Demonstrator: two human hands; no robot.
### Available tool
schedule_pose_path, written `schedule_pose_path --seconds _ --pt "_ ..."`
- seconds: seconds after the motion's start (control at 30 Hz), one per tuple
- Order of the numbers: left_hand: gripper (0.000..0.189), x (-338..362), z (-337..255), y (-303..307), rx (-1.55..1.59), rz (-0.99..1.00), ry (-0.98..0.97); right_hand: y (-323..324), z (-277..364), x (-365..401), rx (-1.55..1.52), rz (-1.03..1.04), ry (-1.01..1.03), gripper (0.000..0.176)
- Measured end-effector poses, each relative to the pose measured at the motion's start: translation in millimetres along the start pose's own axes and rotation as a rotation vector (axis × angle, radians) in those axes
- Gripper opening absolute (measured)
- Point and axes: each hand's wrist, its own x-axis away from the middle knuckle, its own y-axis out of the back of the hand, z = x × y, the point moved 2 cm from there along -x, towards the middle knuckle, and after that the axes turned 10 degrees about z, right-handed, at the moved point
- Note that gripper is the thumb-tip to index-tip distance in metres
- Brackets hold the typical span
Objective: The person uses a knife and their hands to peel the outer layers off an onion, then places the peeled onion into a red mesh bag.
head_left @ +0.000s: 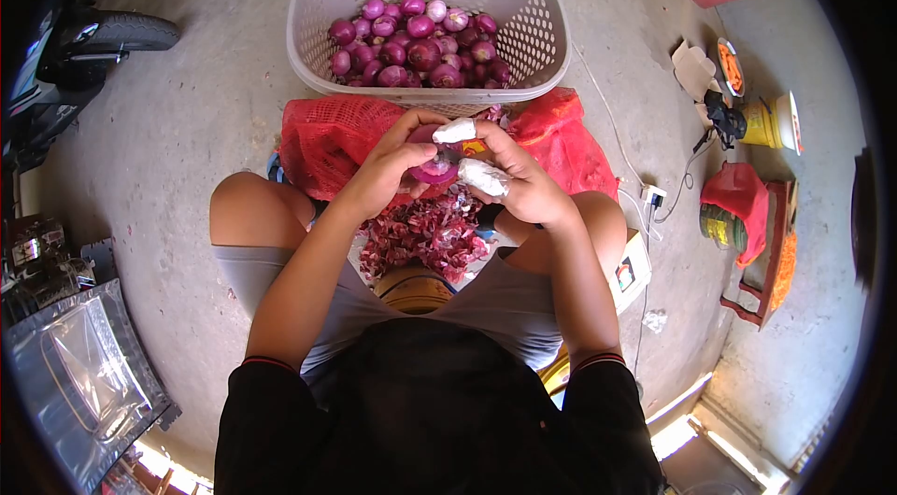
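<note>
My left hand (385,170) is closed around a red onion (433,170), holding it up above my lap. Tape-like white wrapping covers the thumb and a finger of my right hand (525,185), which is closed close against the onion's right side. Between those wrapped fingertips and the onion shows a small dark blade-like thing (451,157), too small to make out fully. Below both hands lies a heap of loose purple onion skins (425,238). Red mesh sacking (322,145) spreads behind the hands, on both sides.
Beyond the sacking stands a grey plastic basket (313,37) holding many peeled red onions (420,51). At right are a power adapter (652,194) with cords, a yellow bucket (768,124) and a wooden stand (772,252). A motorbike wheel (126,30) is at left.
</note>
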Motion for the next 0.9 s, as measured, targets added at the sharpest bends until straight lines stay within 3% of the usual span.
schedule_pose_path --seconds 0.27,0.37,0.57,0.73,0.87,0.9 --pt "0.041 1 -1 -1 -0.008 0.01 -0.004 2 -2 1 -0.248 0.117 0.064 0.039" --pt "0.041 1 -1 -1 -0.002 -0.005 0.02 6 -2 5 -0.295 0.165 -0.006 0.045" --pt "0.041 1 -4 -1 -0.015 -0.038 -0.006 12 2 10 -0.203 0.064 0.013 0.058" --pt "0.044 0 -3 1 0.005 -0.033 -0.022 9 10 8 0.133 0.037 0.013 0.066" --pt "0.044 1 -4 0 -0.015 -0.007 -0.032 11 2 10 0.181 0.008 -0.135 0.069" --pt "0.044 2 -4 0 -0.02 -0.003 -0.029 12 -1 9 0.224 -0.001 -0.095 0.069"
